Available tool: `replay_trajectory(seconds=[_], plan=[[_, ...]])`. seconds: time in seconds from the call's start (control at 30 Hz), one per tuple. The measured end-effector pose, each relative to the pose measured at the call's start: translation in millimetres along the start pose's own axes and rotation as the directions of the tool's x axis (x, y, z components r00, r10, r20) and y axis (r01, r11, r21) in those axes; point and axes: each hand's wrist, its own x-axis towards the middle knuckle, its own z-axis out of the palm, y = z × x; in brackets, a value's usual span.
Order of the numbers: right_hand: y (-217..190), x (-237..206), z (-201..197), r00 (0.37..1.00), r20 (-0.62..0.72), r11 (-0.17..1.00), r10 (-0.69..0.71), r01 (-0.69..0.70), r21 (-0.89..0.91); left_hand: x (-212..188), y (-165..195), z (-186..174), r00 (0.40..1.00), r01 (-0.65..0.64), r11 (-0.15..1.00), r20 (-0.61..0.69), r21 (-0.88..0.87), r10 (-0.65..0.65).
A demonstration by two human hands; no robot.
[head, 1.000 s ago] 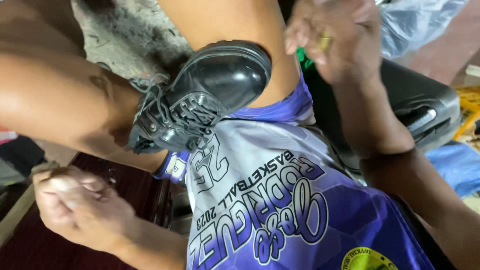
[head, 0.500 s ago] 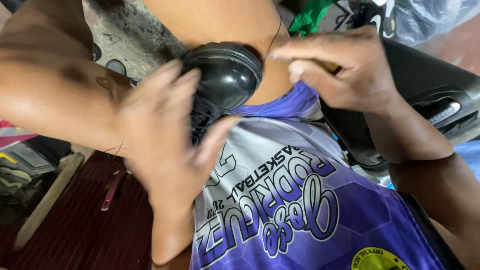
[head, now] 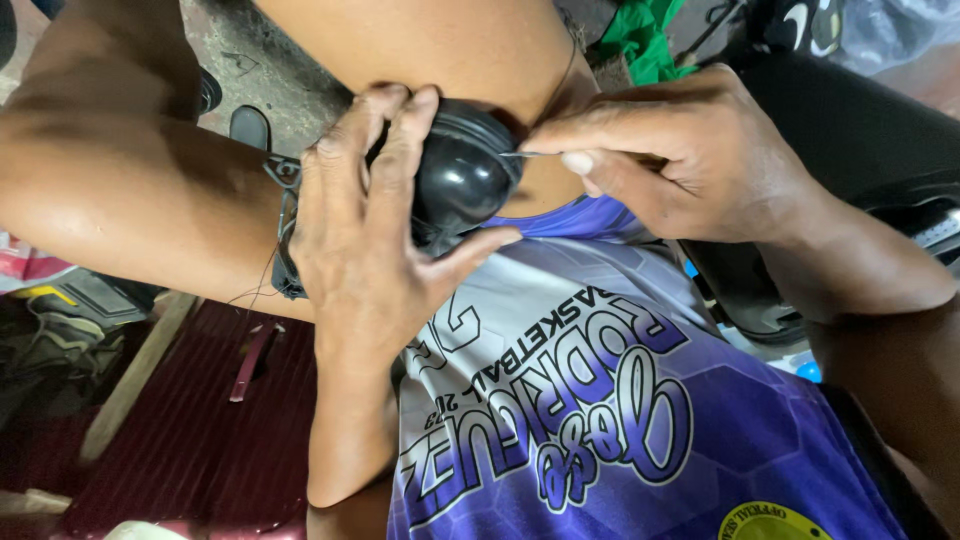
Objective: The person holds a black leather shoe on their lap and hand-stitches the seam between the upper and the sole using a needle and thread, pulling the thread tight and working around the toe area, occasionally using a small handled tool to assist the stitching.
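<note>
Two hands work the black shoe (head: 462, 180), wedged between the knees above the purple shirt (head: 600, 400): the left hand (head: 365, 240) clamps it firm while the right hand (head: 680, 160) pinches a needle (head: 520, 154) at its toe, best driven straight and slowly.

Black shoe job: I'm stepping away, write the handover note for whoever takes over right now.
Left hand: wrapped over the black shoe, fingers across the upper, thumb under the toe, steadying it between the knees.
Right hand: pinching a thin needle, tip at the toe's edge.
Shoe: wedged between the bare legs, toe toward the purple jersey, laces loose at the far end.
Done: shoe gripped, needle set at the toe.
Left: cannot tell how much stitching remains; seam hidden.
</note>
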Motion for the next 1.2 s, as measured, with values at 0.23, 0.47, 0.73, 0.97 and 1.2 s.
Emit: replay_trajectory(seconds=[0.23,0.47,0.73,0.97,1.2], plan=[[-14.4,11.9,1.5,0.993,0.105,0.963,0.056,-0.081,0.256,-6.8,-5.4,-8.2,0.999,-0.013,1.0,-0.051,-0.013,0.012],[-58.5,31.4,8.1,0.986,0.139,0.983,-0.094,0.07,0.173,-29.3,-18.7,-46.4,0.989,-0.002,0.977,-0.144,-0.215,-0.03],[-80.6,32.3,13.6,0.988,0.074,0.99,-0.135,0.138,-0.035,-38.8,-20.7,-42.0,0.988,0.002,0.984,-0.15,-0.179,-0.029],[-80.2,27.2,7.5,0.99,0.092,0.954,-0.106,0.128,-0.27,-31.4,-21.3,-26.5,0.99,-0.034,0.997,-0.142,-0.068,0.024],[-58.8,22.1,-6.2,0.977,0.184,0.85,-0.11,0.189,-0.492,-16.5,-20.4,-6.8,0.996,-0.083,0.996,-0.009,0.022,0.083]])
